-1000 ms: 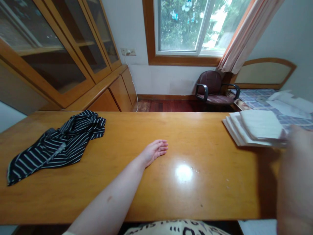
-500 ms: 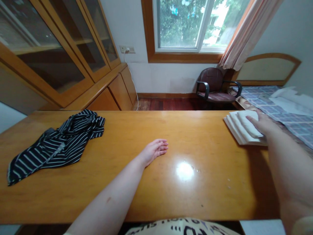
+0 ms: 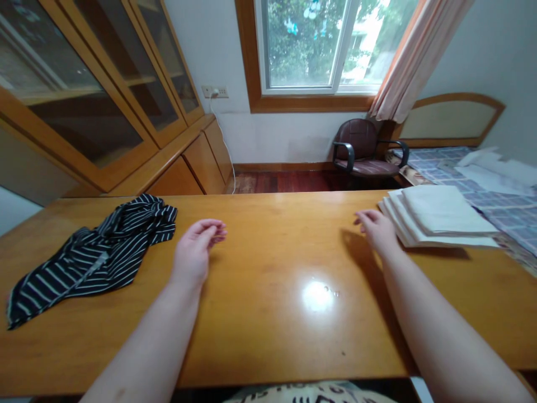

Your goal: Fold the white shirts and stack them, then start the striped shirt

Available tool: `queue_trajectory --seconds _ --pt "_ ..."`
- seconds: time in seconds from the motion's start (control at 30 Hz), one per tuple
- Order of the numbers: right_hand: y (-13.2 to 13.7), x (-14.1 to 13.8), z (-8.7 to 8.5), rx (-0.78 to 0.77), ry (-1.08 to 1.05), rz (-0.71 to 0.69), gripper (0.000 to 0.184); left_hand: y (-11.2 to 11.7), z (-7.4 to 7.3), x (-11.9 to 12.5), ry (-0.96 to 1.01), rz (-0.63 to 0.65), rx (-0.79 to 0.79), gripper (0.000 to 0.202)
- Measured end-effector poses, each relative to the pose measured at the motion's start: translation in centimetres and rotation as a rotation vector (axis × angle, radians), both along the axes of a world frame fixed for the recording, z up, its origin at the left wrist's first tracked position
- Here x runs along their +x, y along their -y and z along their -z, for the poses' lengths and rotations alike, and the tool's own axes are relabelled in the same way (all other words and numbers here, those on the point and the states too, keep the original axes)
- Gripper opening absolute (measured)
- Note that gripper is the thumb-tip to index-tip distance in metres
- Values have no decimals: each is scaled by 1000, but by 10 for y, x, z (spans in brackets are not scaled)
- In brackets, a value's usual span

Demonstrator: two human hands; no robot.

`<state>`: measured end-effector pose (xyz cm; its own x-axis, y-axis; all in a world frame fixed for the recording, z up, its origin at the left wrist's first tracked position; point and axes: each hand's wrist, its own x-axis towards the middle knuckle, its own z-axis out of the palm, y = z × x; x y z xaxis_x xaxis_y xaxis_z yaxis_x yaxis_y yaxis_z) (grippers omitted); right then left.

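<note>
My left hand [image 3: 197, 249] hovers above the table, to the right of a crumpled black cloth with white stripes [image 3: 113, 240]. Its fingers are loosely bent, and nothing shows in them. My right hand [image 3: 378, 228] is also held above the table, its fingers relaxed and a little apart, with no object in it. Just beyond the right hand's outer side lies a stack of folded white cloths [image 3: 448, 210]. I see no contact between the right hand's fingers and the stack. The striped cloth lies spread and wrinkled, apart from the left hand.
Both cloth items lie on a shiny wooden table [image 3: 268, 330]. A glass-fronted wooden cabinet [image 3: 146, 140] stands at the left. Past the table's far edge are a dark red armchair [image 3: 361, 143] and a bed with a checked cover [image 3: 436, 168]. A white cord [image 3: 226, 143] hangs from the wall socket.
My right hand has left the top of the white stack and moved left. My left hand has risen off the table and shifted left, towards the striped cloth.
</note>
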<state>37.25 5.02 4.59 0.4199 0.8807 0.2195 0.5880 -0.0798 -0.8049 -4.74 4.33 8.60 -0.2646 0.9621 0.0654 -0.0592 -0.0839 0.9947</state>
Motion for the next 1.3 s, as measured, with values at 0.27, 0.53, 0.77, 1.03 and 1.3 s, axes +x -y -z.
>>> queue_trajectory --seconds 0.27,0.53,0.77,1.03,1.3 --pt "-1 -84 51 -80 -213 -464 26 -41 20 -169 -1213 -467 -333 46" --pt "-24 -78 51 -113 -326 -347 25 -45 58 -188 -1365 -308 -897 71" --pt "-34 -81 57 -117 -303 -266 22 -29 62 -104 -1515 -77 -676 74" --pt "-23 -90 55 -140 -4 -272 27 17 55 38 -1441 210 -317 64" --pt "-17 -95 38 -236 198 -293 24 37 61 98 -667 493 -18 50"
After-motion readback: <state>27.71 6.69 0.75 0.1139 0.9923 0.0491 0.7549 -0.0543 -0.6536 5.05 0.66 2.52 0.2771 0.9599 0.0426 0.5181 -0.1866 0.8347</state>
